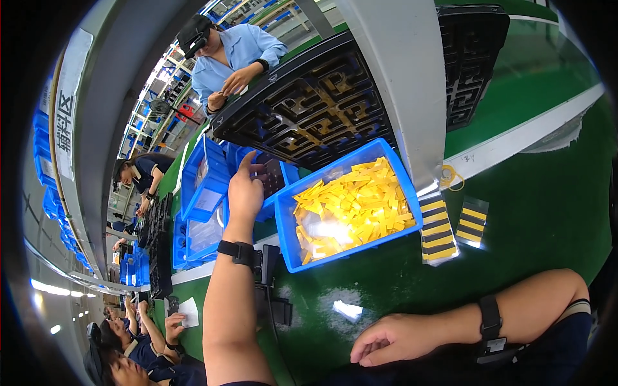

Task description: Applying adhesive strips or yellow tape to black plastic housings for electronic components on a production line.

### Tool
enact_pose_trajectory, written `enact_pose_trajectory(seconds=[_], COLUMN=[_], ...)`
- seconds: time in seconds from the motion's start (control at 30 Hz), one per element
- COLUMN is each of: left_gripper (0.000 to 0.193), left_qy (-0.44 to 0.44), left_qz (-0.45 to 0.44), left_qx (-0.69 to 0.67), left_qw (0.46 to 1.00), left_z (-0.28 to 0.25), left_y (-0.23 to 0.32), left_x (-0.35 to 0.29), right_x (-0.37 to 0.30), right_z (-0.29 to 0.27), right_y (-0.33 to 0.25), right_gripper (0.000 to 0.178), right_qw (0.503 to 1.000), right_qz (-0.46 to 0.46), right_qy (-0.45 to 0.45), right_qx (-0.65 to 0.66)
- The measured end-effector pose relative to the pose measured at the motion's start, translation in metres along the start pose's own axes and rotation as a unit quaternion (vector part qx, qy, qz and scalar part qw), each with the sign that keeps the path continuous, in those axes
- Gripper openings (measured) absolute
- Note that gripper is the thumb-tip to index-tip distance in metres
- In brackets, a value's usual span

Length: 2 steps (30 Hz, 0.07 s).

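My left hand reaches forward into a blue bin, its index finger stretched out and thumb apart. Its fingers are at a dark flat piece with small dots in that bin; I see nothing held between them. My right hand rests on the green table, fingers loosely bent and holding nothing visible. Between the hands, a small clear-and-white piece lies on the table. Beyond it stands a blue bin full of yellow strips.
Yellow-and-black striped cards lie right of the strip bin, near a yellow rubber band. A grey post rises behind. Black moulded trays lean there. A dark device with a cable sits by my left forearm. Co-workers sit left and opposite.
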<state>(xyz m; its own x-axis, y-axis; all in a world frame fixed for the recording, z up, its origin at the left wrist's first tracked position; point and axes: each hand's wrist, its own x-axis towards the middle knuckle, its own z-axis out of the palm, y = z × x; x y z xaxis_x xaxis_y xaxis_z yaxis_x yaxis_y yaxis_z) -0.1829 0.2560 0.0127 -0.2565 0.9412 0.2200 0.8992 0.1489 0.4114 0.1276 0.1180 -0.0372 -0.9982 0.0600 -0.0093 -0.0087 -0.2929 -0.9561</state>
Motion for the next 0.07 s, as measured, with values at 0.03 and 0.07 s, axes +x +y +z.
enact_pose_trajectory(seconds=[0.03, 0.07], left_gripper=[0.059, 0.059], left_qy=[-0.016, -0.032], left_qz=[-0.023, -0.046], left_qx=[-0.008, -0.016], left_qw=[1.0, 0.998], left_z=[-0.0001, -0.002], left_y=[0.0013, 0.0022], left_x=[0.0001, -0.0001], right_x=[0.0, 0.0004], right_z=[-0.0006, 0.0], right_y=[-0.0003, -0.0014], right_gripper=[0.026, 0.026], right_qw=[1.0, 1.0], right_qz=[0.009, 0.018], right_qy=[-0.005, -0.01], right_qx=[-0.002, -0.005])
